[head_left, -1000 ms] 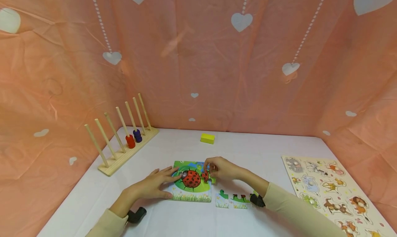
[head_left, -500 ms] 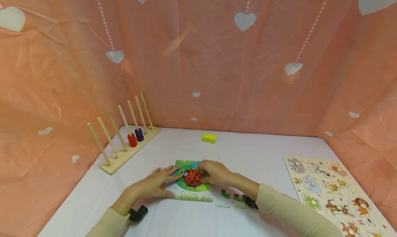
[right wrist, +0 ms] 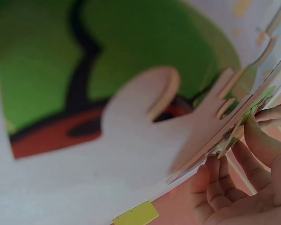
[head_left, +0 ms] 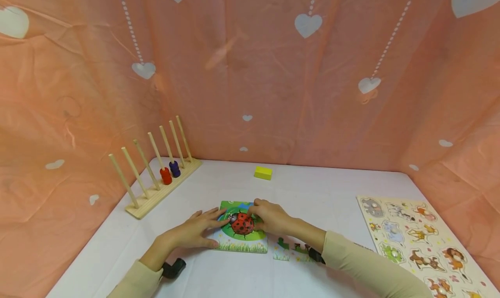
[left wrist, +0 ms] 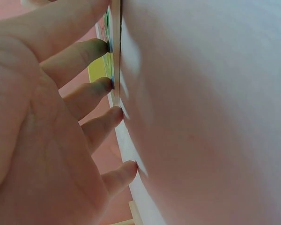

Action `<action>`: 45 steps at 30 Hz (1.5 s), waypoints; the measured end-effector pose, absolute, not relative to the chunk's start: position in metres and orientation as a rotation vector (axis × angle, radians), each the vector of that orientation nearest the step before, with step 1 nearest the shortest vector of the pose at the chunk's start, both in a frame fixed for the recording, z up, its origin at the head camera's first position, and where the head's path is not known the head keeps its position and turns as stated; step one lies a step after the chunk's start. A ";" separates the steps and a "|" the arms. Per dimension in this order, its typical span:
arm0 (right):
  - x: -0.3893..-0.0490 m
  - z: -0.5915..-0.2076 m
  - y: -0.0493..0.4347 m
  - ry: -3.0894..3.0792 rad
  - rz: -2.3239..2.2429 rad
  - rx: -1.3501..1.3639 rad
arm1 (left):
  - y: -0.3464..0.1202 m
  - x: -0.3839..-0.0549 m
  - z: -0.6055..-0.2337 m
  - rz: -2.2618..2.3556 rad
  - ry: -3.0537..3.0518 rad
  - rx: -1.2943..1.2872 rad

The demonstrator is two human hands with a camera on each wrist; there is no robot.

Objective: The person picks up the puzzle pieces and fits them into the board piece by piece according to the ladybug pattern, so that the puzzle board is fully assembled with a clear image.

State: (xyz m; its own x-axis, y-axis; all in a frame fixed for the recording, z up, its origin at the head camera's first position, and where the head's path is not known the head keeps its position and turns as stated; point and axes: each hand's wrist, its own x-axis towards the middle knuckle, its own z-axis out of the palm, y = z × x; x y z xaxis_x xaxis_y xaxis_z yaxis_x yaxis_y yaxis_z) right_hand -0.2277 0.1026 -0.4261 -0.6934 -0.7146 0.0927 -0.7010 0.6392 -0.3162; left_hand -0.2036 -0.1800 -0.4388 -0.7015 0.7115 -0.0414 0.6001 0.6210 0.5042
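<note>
A ladybug jigsaw puzzle (head_left: 244,247) lies on the white table in the head view. My left hand (head_left: 197,231) rests at its left side, fingers spread and fairly straight, with fingertips on the puzzle's edge in the left wrist view. My right hand (head_left: 271,216) is over the puzzle's right side. Between thumb and fingers it pinches a puzzle piece (right wrist: 232,139), which stands tilted at the puzzle in the right wrist view; the hand mostly hides it in the head view. Loose puzzle pieces (head_left: 282,251) lie just right of the puzzle, partly behind my right wrist.
A wooden peg rack (head_left: 150,202) with red rings (head_left: 166,176) and purple rings (head_left: 174,169) stands at the back left. Behind the puzzle sits a yellow block (head_left: 263,173). An animal peg puzzle board (head_left: 406,220) lies at the right. Peach curtains (head_left: 273,94) surround the table.
My right hand has moved left and lowered the pinched piece from the puzzle's right edge onto the ladybug's right side. The left hand has stayed in place. The head view has shifted slightly.
</note>
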 end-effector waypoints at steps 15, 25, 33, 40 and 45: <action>-0.194 -0.413 0.106 2.895 -0.066 -1.348 | -0.180 -0.203 -0.438 0.689 2.614 1.080; -0.159 -0.416 0.113 2.662 -0.027 -1.219 | -0.179 -0.202 -0.438 0.691 2.617 1.074; -0.159 -0.419 0.112 2.650 -0.065 -1.175 | -0.179 -0.203 -0.437 0.688 2.614 1.075; -0.159 -0.419 0.111 2.644 -0.055 -1.170 | -0.179 -0.203 -0.437 0.697 2.616 1.077; -0.159 -0.418 0.108 2.664 -0.009 -1.181 | -0.179 -0.203 -0.437 0.701 2.614 1.080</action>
State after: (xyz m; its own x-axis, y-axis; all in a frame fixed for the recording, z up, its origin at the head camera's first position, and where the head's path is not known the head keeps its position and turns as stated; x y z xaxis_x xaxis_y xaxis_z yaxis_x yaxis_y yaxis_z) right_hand -0.1591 0.1079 -0.4179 -0.6497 -0.7323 -0.2042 -0.7309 0.6755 -0.0969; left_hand -0.2032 -0.1792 -0.4371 -0.7030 0.7107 -0.0265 0.6020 0.6144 0.5100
